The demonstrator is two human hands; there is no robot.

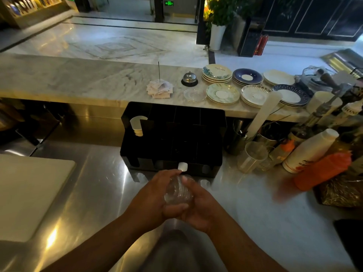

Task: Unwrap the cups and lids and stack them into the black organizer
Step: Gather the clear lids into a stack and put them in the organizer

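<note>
Both hands [176,201] clasp clear lids [177,190]

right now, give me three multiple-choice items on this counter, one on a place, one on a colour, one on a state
1. Where are the white cups in the black organizer?
A far left slot
B far right slot
C middle slot

2. What colour is the squeeze bottle lying at right?
A green
B orange
C blue

3. What is happening with the clear lids?
A lying on the cutting board
B held in both hands
C stacked in the organizer

Answers:
1 A, they show at its left end.
2 B, its body is orange.
3 B, the left hand and right hand enclose them.
</note>
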